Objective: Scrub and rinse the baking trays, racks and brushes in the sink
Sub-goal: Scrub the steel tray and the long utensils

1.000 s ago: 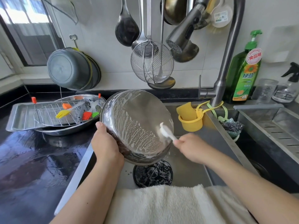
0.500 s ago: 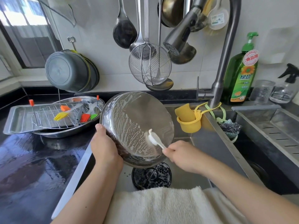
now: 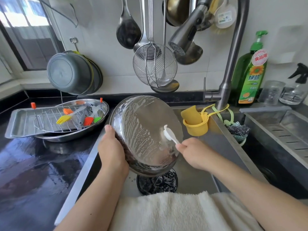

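Note:
A round steel pan (image 3: 143, 130), streaked with white suds, is tilted on edge above the sink (image 3: 191, 177). My left hand (image 3: 111, 150) grips its left rim. My right hand (image 3: 194, 153) holds a white scrubbing brush (image 3: 169, 134) by the handle, its head pressed on the pan's right side. On the counter to the left lies a flat baking tray (image 3: 16, 124) with a wire rack (image 3: 50, 119) on it, over an oval steel dish (image 3: 100, 105). Several silicone brushes (image 3: 64, 120), yellow, orange, red and green, lie on the rack.
The faucet (image 3: 230, 64) rises at the right with its spray head (image 3: 185, 37) above the pan. A yellow sponge holder (image 3: 195, 125) hangs in the sink. Green soap bottle (image 3: 251, 70), drain rack (image 3: 283, 134), hanging utensils (image 3: 155, 64), drain strainer (image 3: 157, 183), and a white towel (image 3: 175, 212) on the front edge.
My right hand swept the brush from the pan's right edge down to its lower middle, then back up to the right side. My left hand kept its hold on the rim.

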`<state>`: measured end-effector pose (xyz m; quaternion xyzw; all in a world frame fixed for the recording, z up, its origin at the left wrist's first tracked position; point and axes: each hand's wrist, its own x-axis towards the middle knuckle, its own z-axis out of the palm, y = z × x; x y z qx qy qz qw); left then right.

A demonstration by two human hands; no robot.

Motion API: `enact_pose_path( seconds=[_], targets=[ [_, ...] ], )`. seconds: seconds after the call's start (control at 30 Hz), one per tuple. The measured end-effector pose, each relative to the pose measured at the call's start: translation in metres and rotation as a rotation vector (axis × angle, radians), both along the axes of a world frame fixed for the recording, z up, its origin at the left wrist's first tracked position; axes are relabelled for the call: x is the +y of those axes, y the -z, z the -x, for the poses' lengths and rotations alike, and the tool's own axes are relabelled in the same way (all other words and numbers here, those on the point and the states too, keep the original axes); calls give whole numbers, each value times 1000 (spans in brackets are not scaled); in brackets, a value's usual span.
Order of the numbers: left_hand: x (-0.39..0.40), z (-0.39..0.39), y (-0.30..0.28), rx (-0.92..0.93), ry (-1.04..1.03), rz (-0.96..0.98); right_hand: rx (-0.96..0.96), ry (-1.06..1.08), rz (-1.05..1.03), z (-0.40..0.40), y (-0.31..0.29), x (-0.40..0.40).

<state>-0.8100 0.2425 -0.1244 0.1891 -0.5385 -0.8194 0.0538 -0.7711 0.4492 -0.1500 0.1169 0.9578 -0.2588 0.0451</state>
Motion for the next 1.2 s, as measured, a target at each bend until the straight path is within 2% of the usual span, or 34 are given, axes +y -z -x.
enact_pose_path(
  seconds=[0.07, 0.23, 0.33, 0.37, 0.5, 0.53, 0.63, 0.67, 0.8, 0.93, 1.07, 1.2],
  targets=[
    [-1, 1, 1, 0, 5, -12, 20, -95, 15, -12, 1, -16],
    [-3, 5, 9, -9, 18, -35, -4, 67, -11, 0, -8, 3],
    [-4, 12, 16, -12, 26, -42, 29, -159, 51, -17, -3, -25],
    [-4, 14, 19, -19, 33, -52, 39, -175, 48, -18, -4, -29],
    [-2, 11, 19, -32, 71, -68, 68, 88, -30, 5, -12, -1],
    [-1, 10, 18, -28, 78, -58, 78, 78, -45, 2, -9, -1],
    [-1, 9, 18, -27, 75, -61, 56, -153, 11, -16, -1, -26],
    [-2, 10, 18, -33, 77, -65, 50, -153, 18, -16, -3, -27],
    [-1, 9, 17, -19, 117, -46, 101, 96, -62, 2, -11, 2],
    [-1, 14, 21, -28, 123, -46, 132, -95, -60, -14, -5, -20],
    [0, 8, 18, -15, 173, -43, 190, 105, -107, 1, -16, -1],
    [-1, 10, 20, -9, 170, -15, 194, -118, -118, -15, -9, -29]
  ],
)
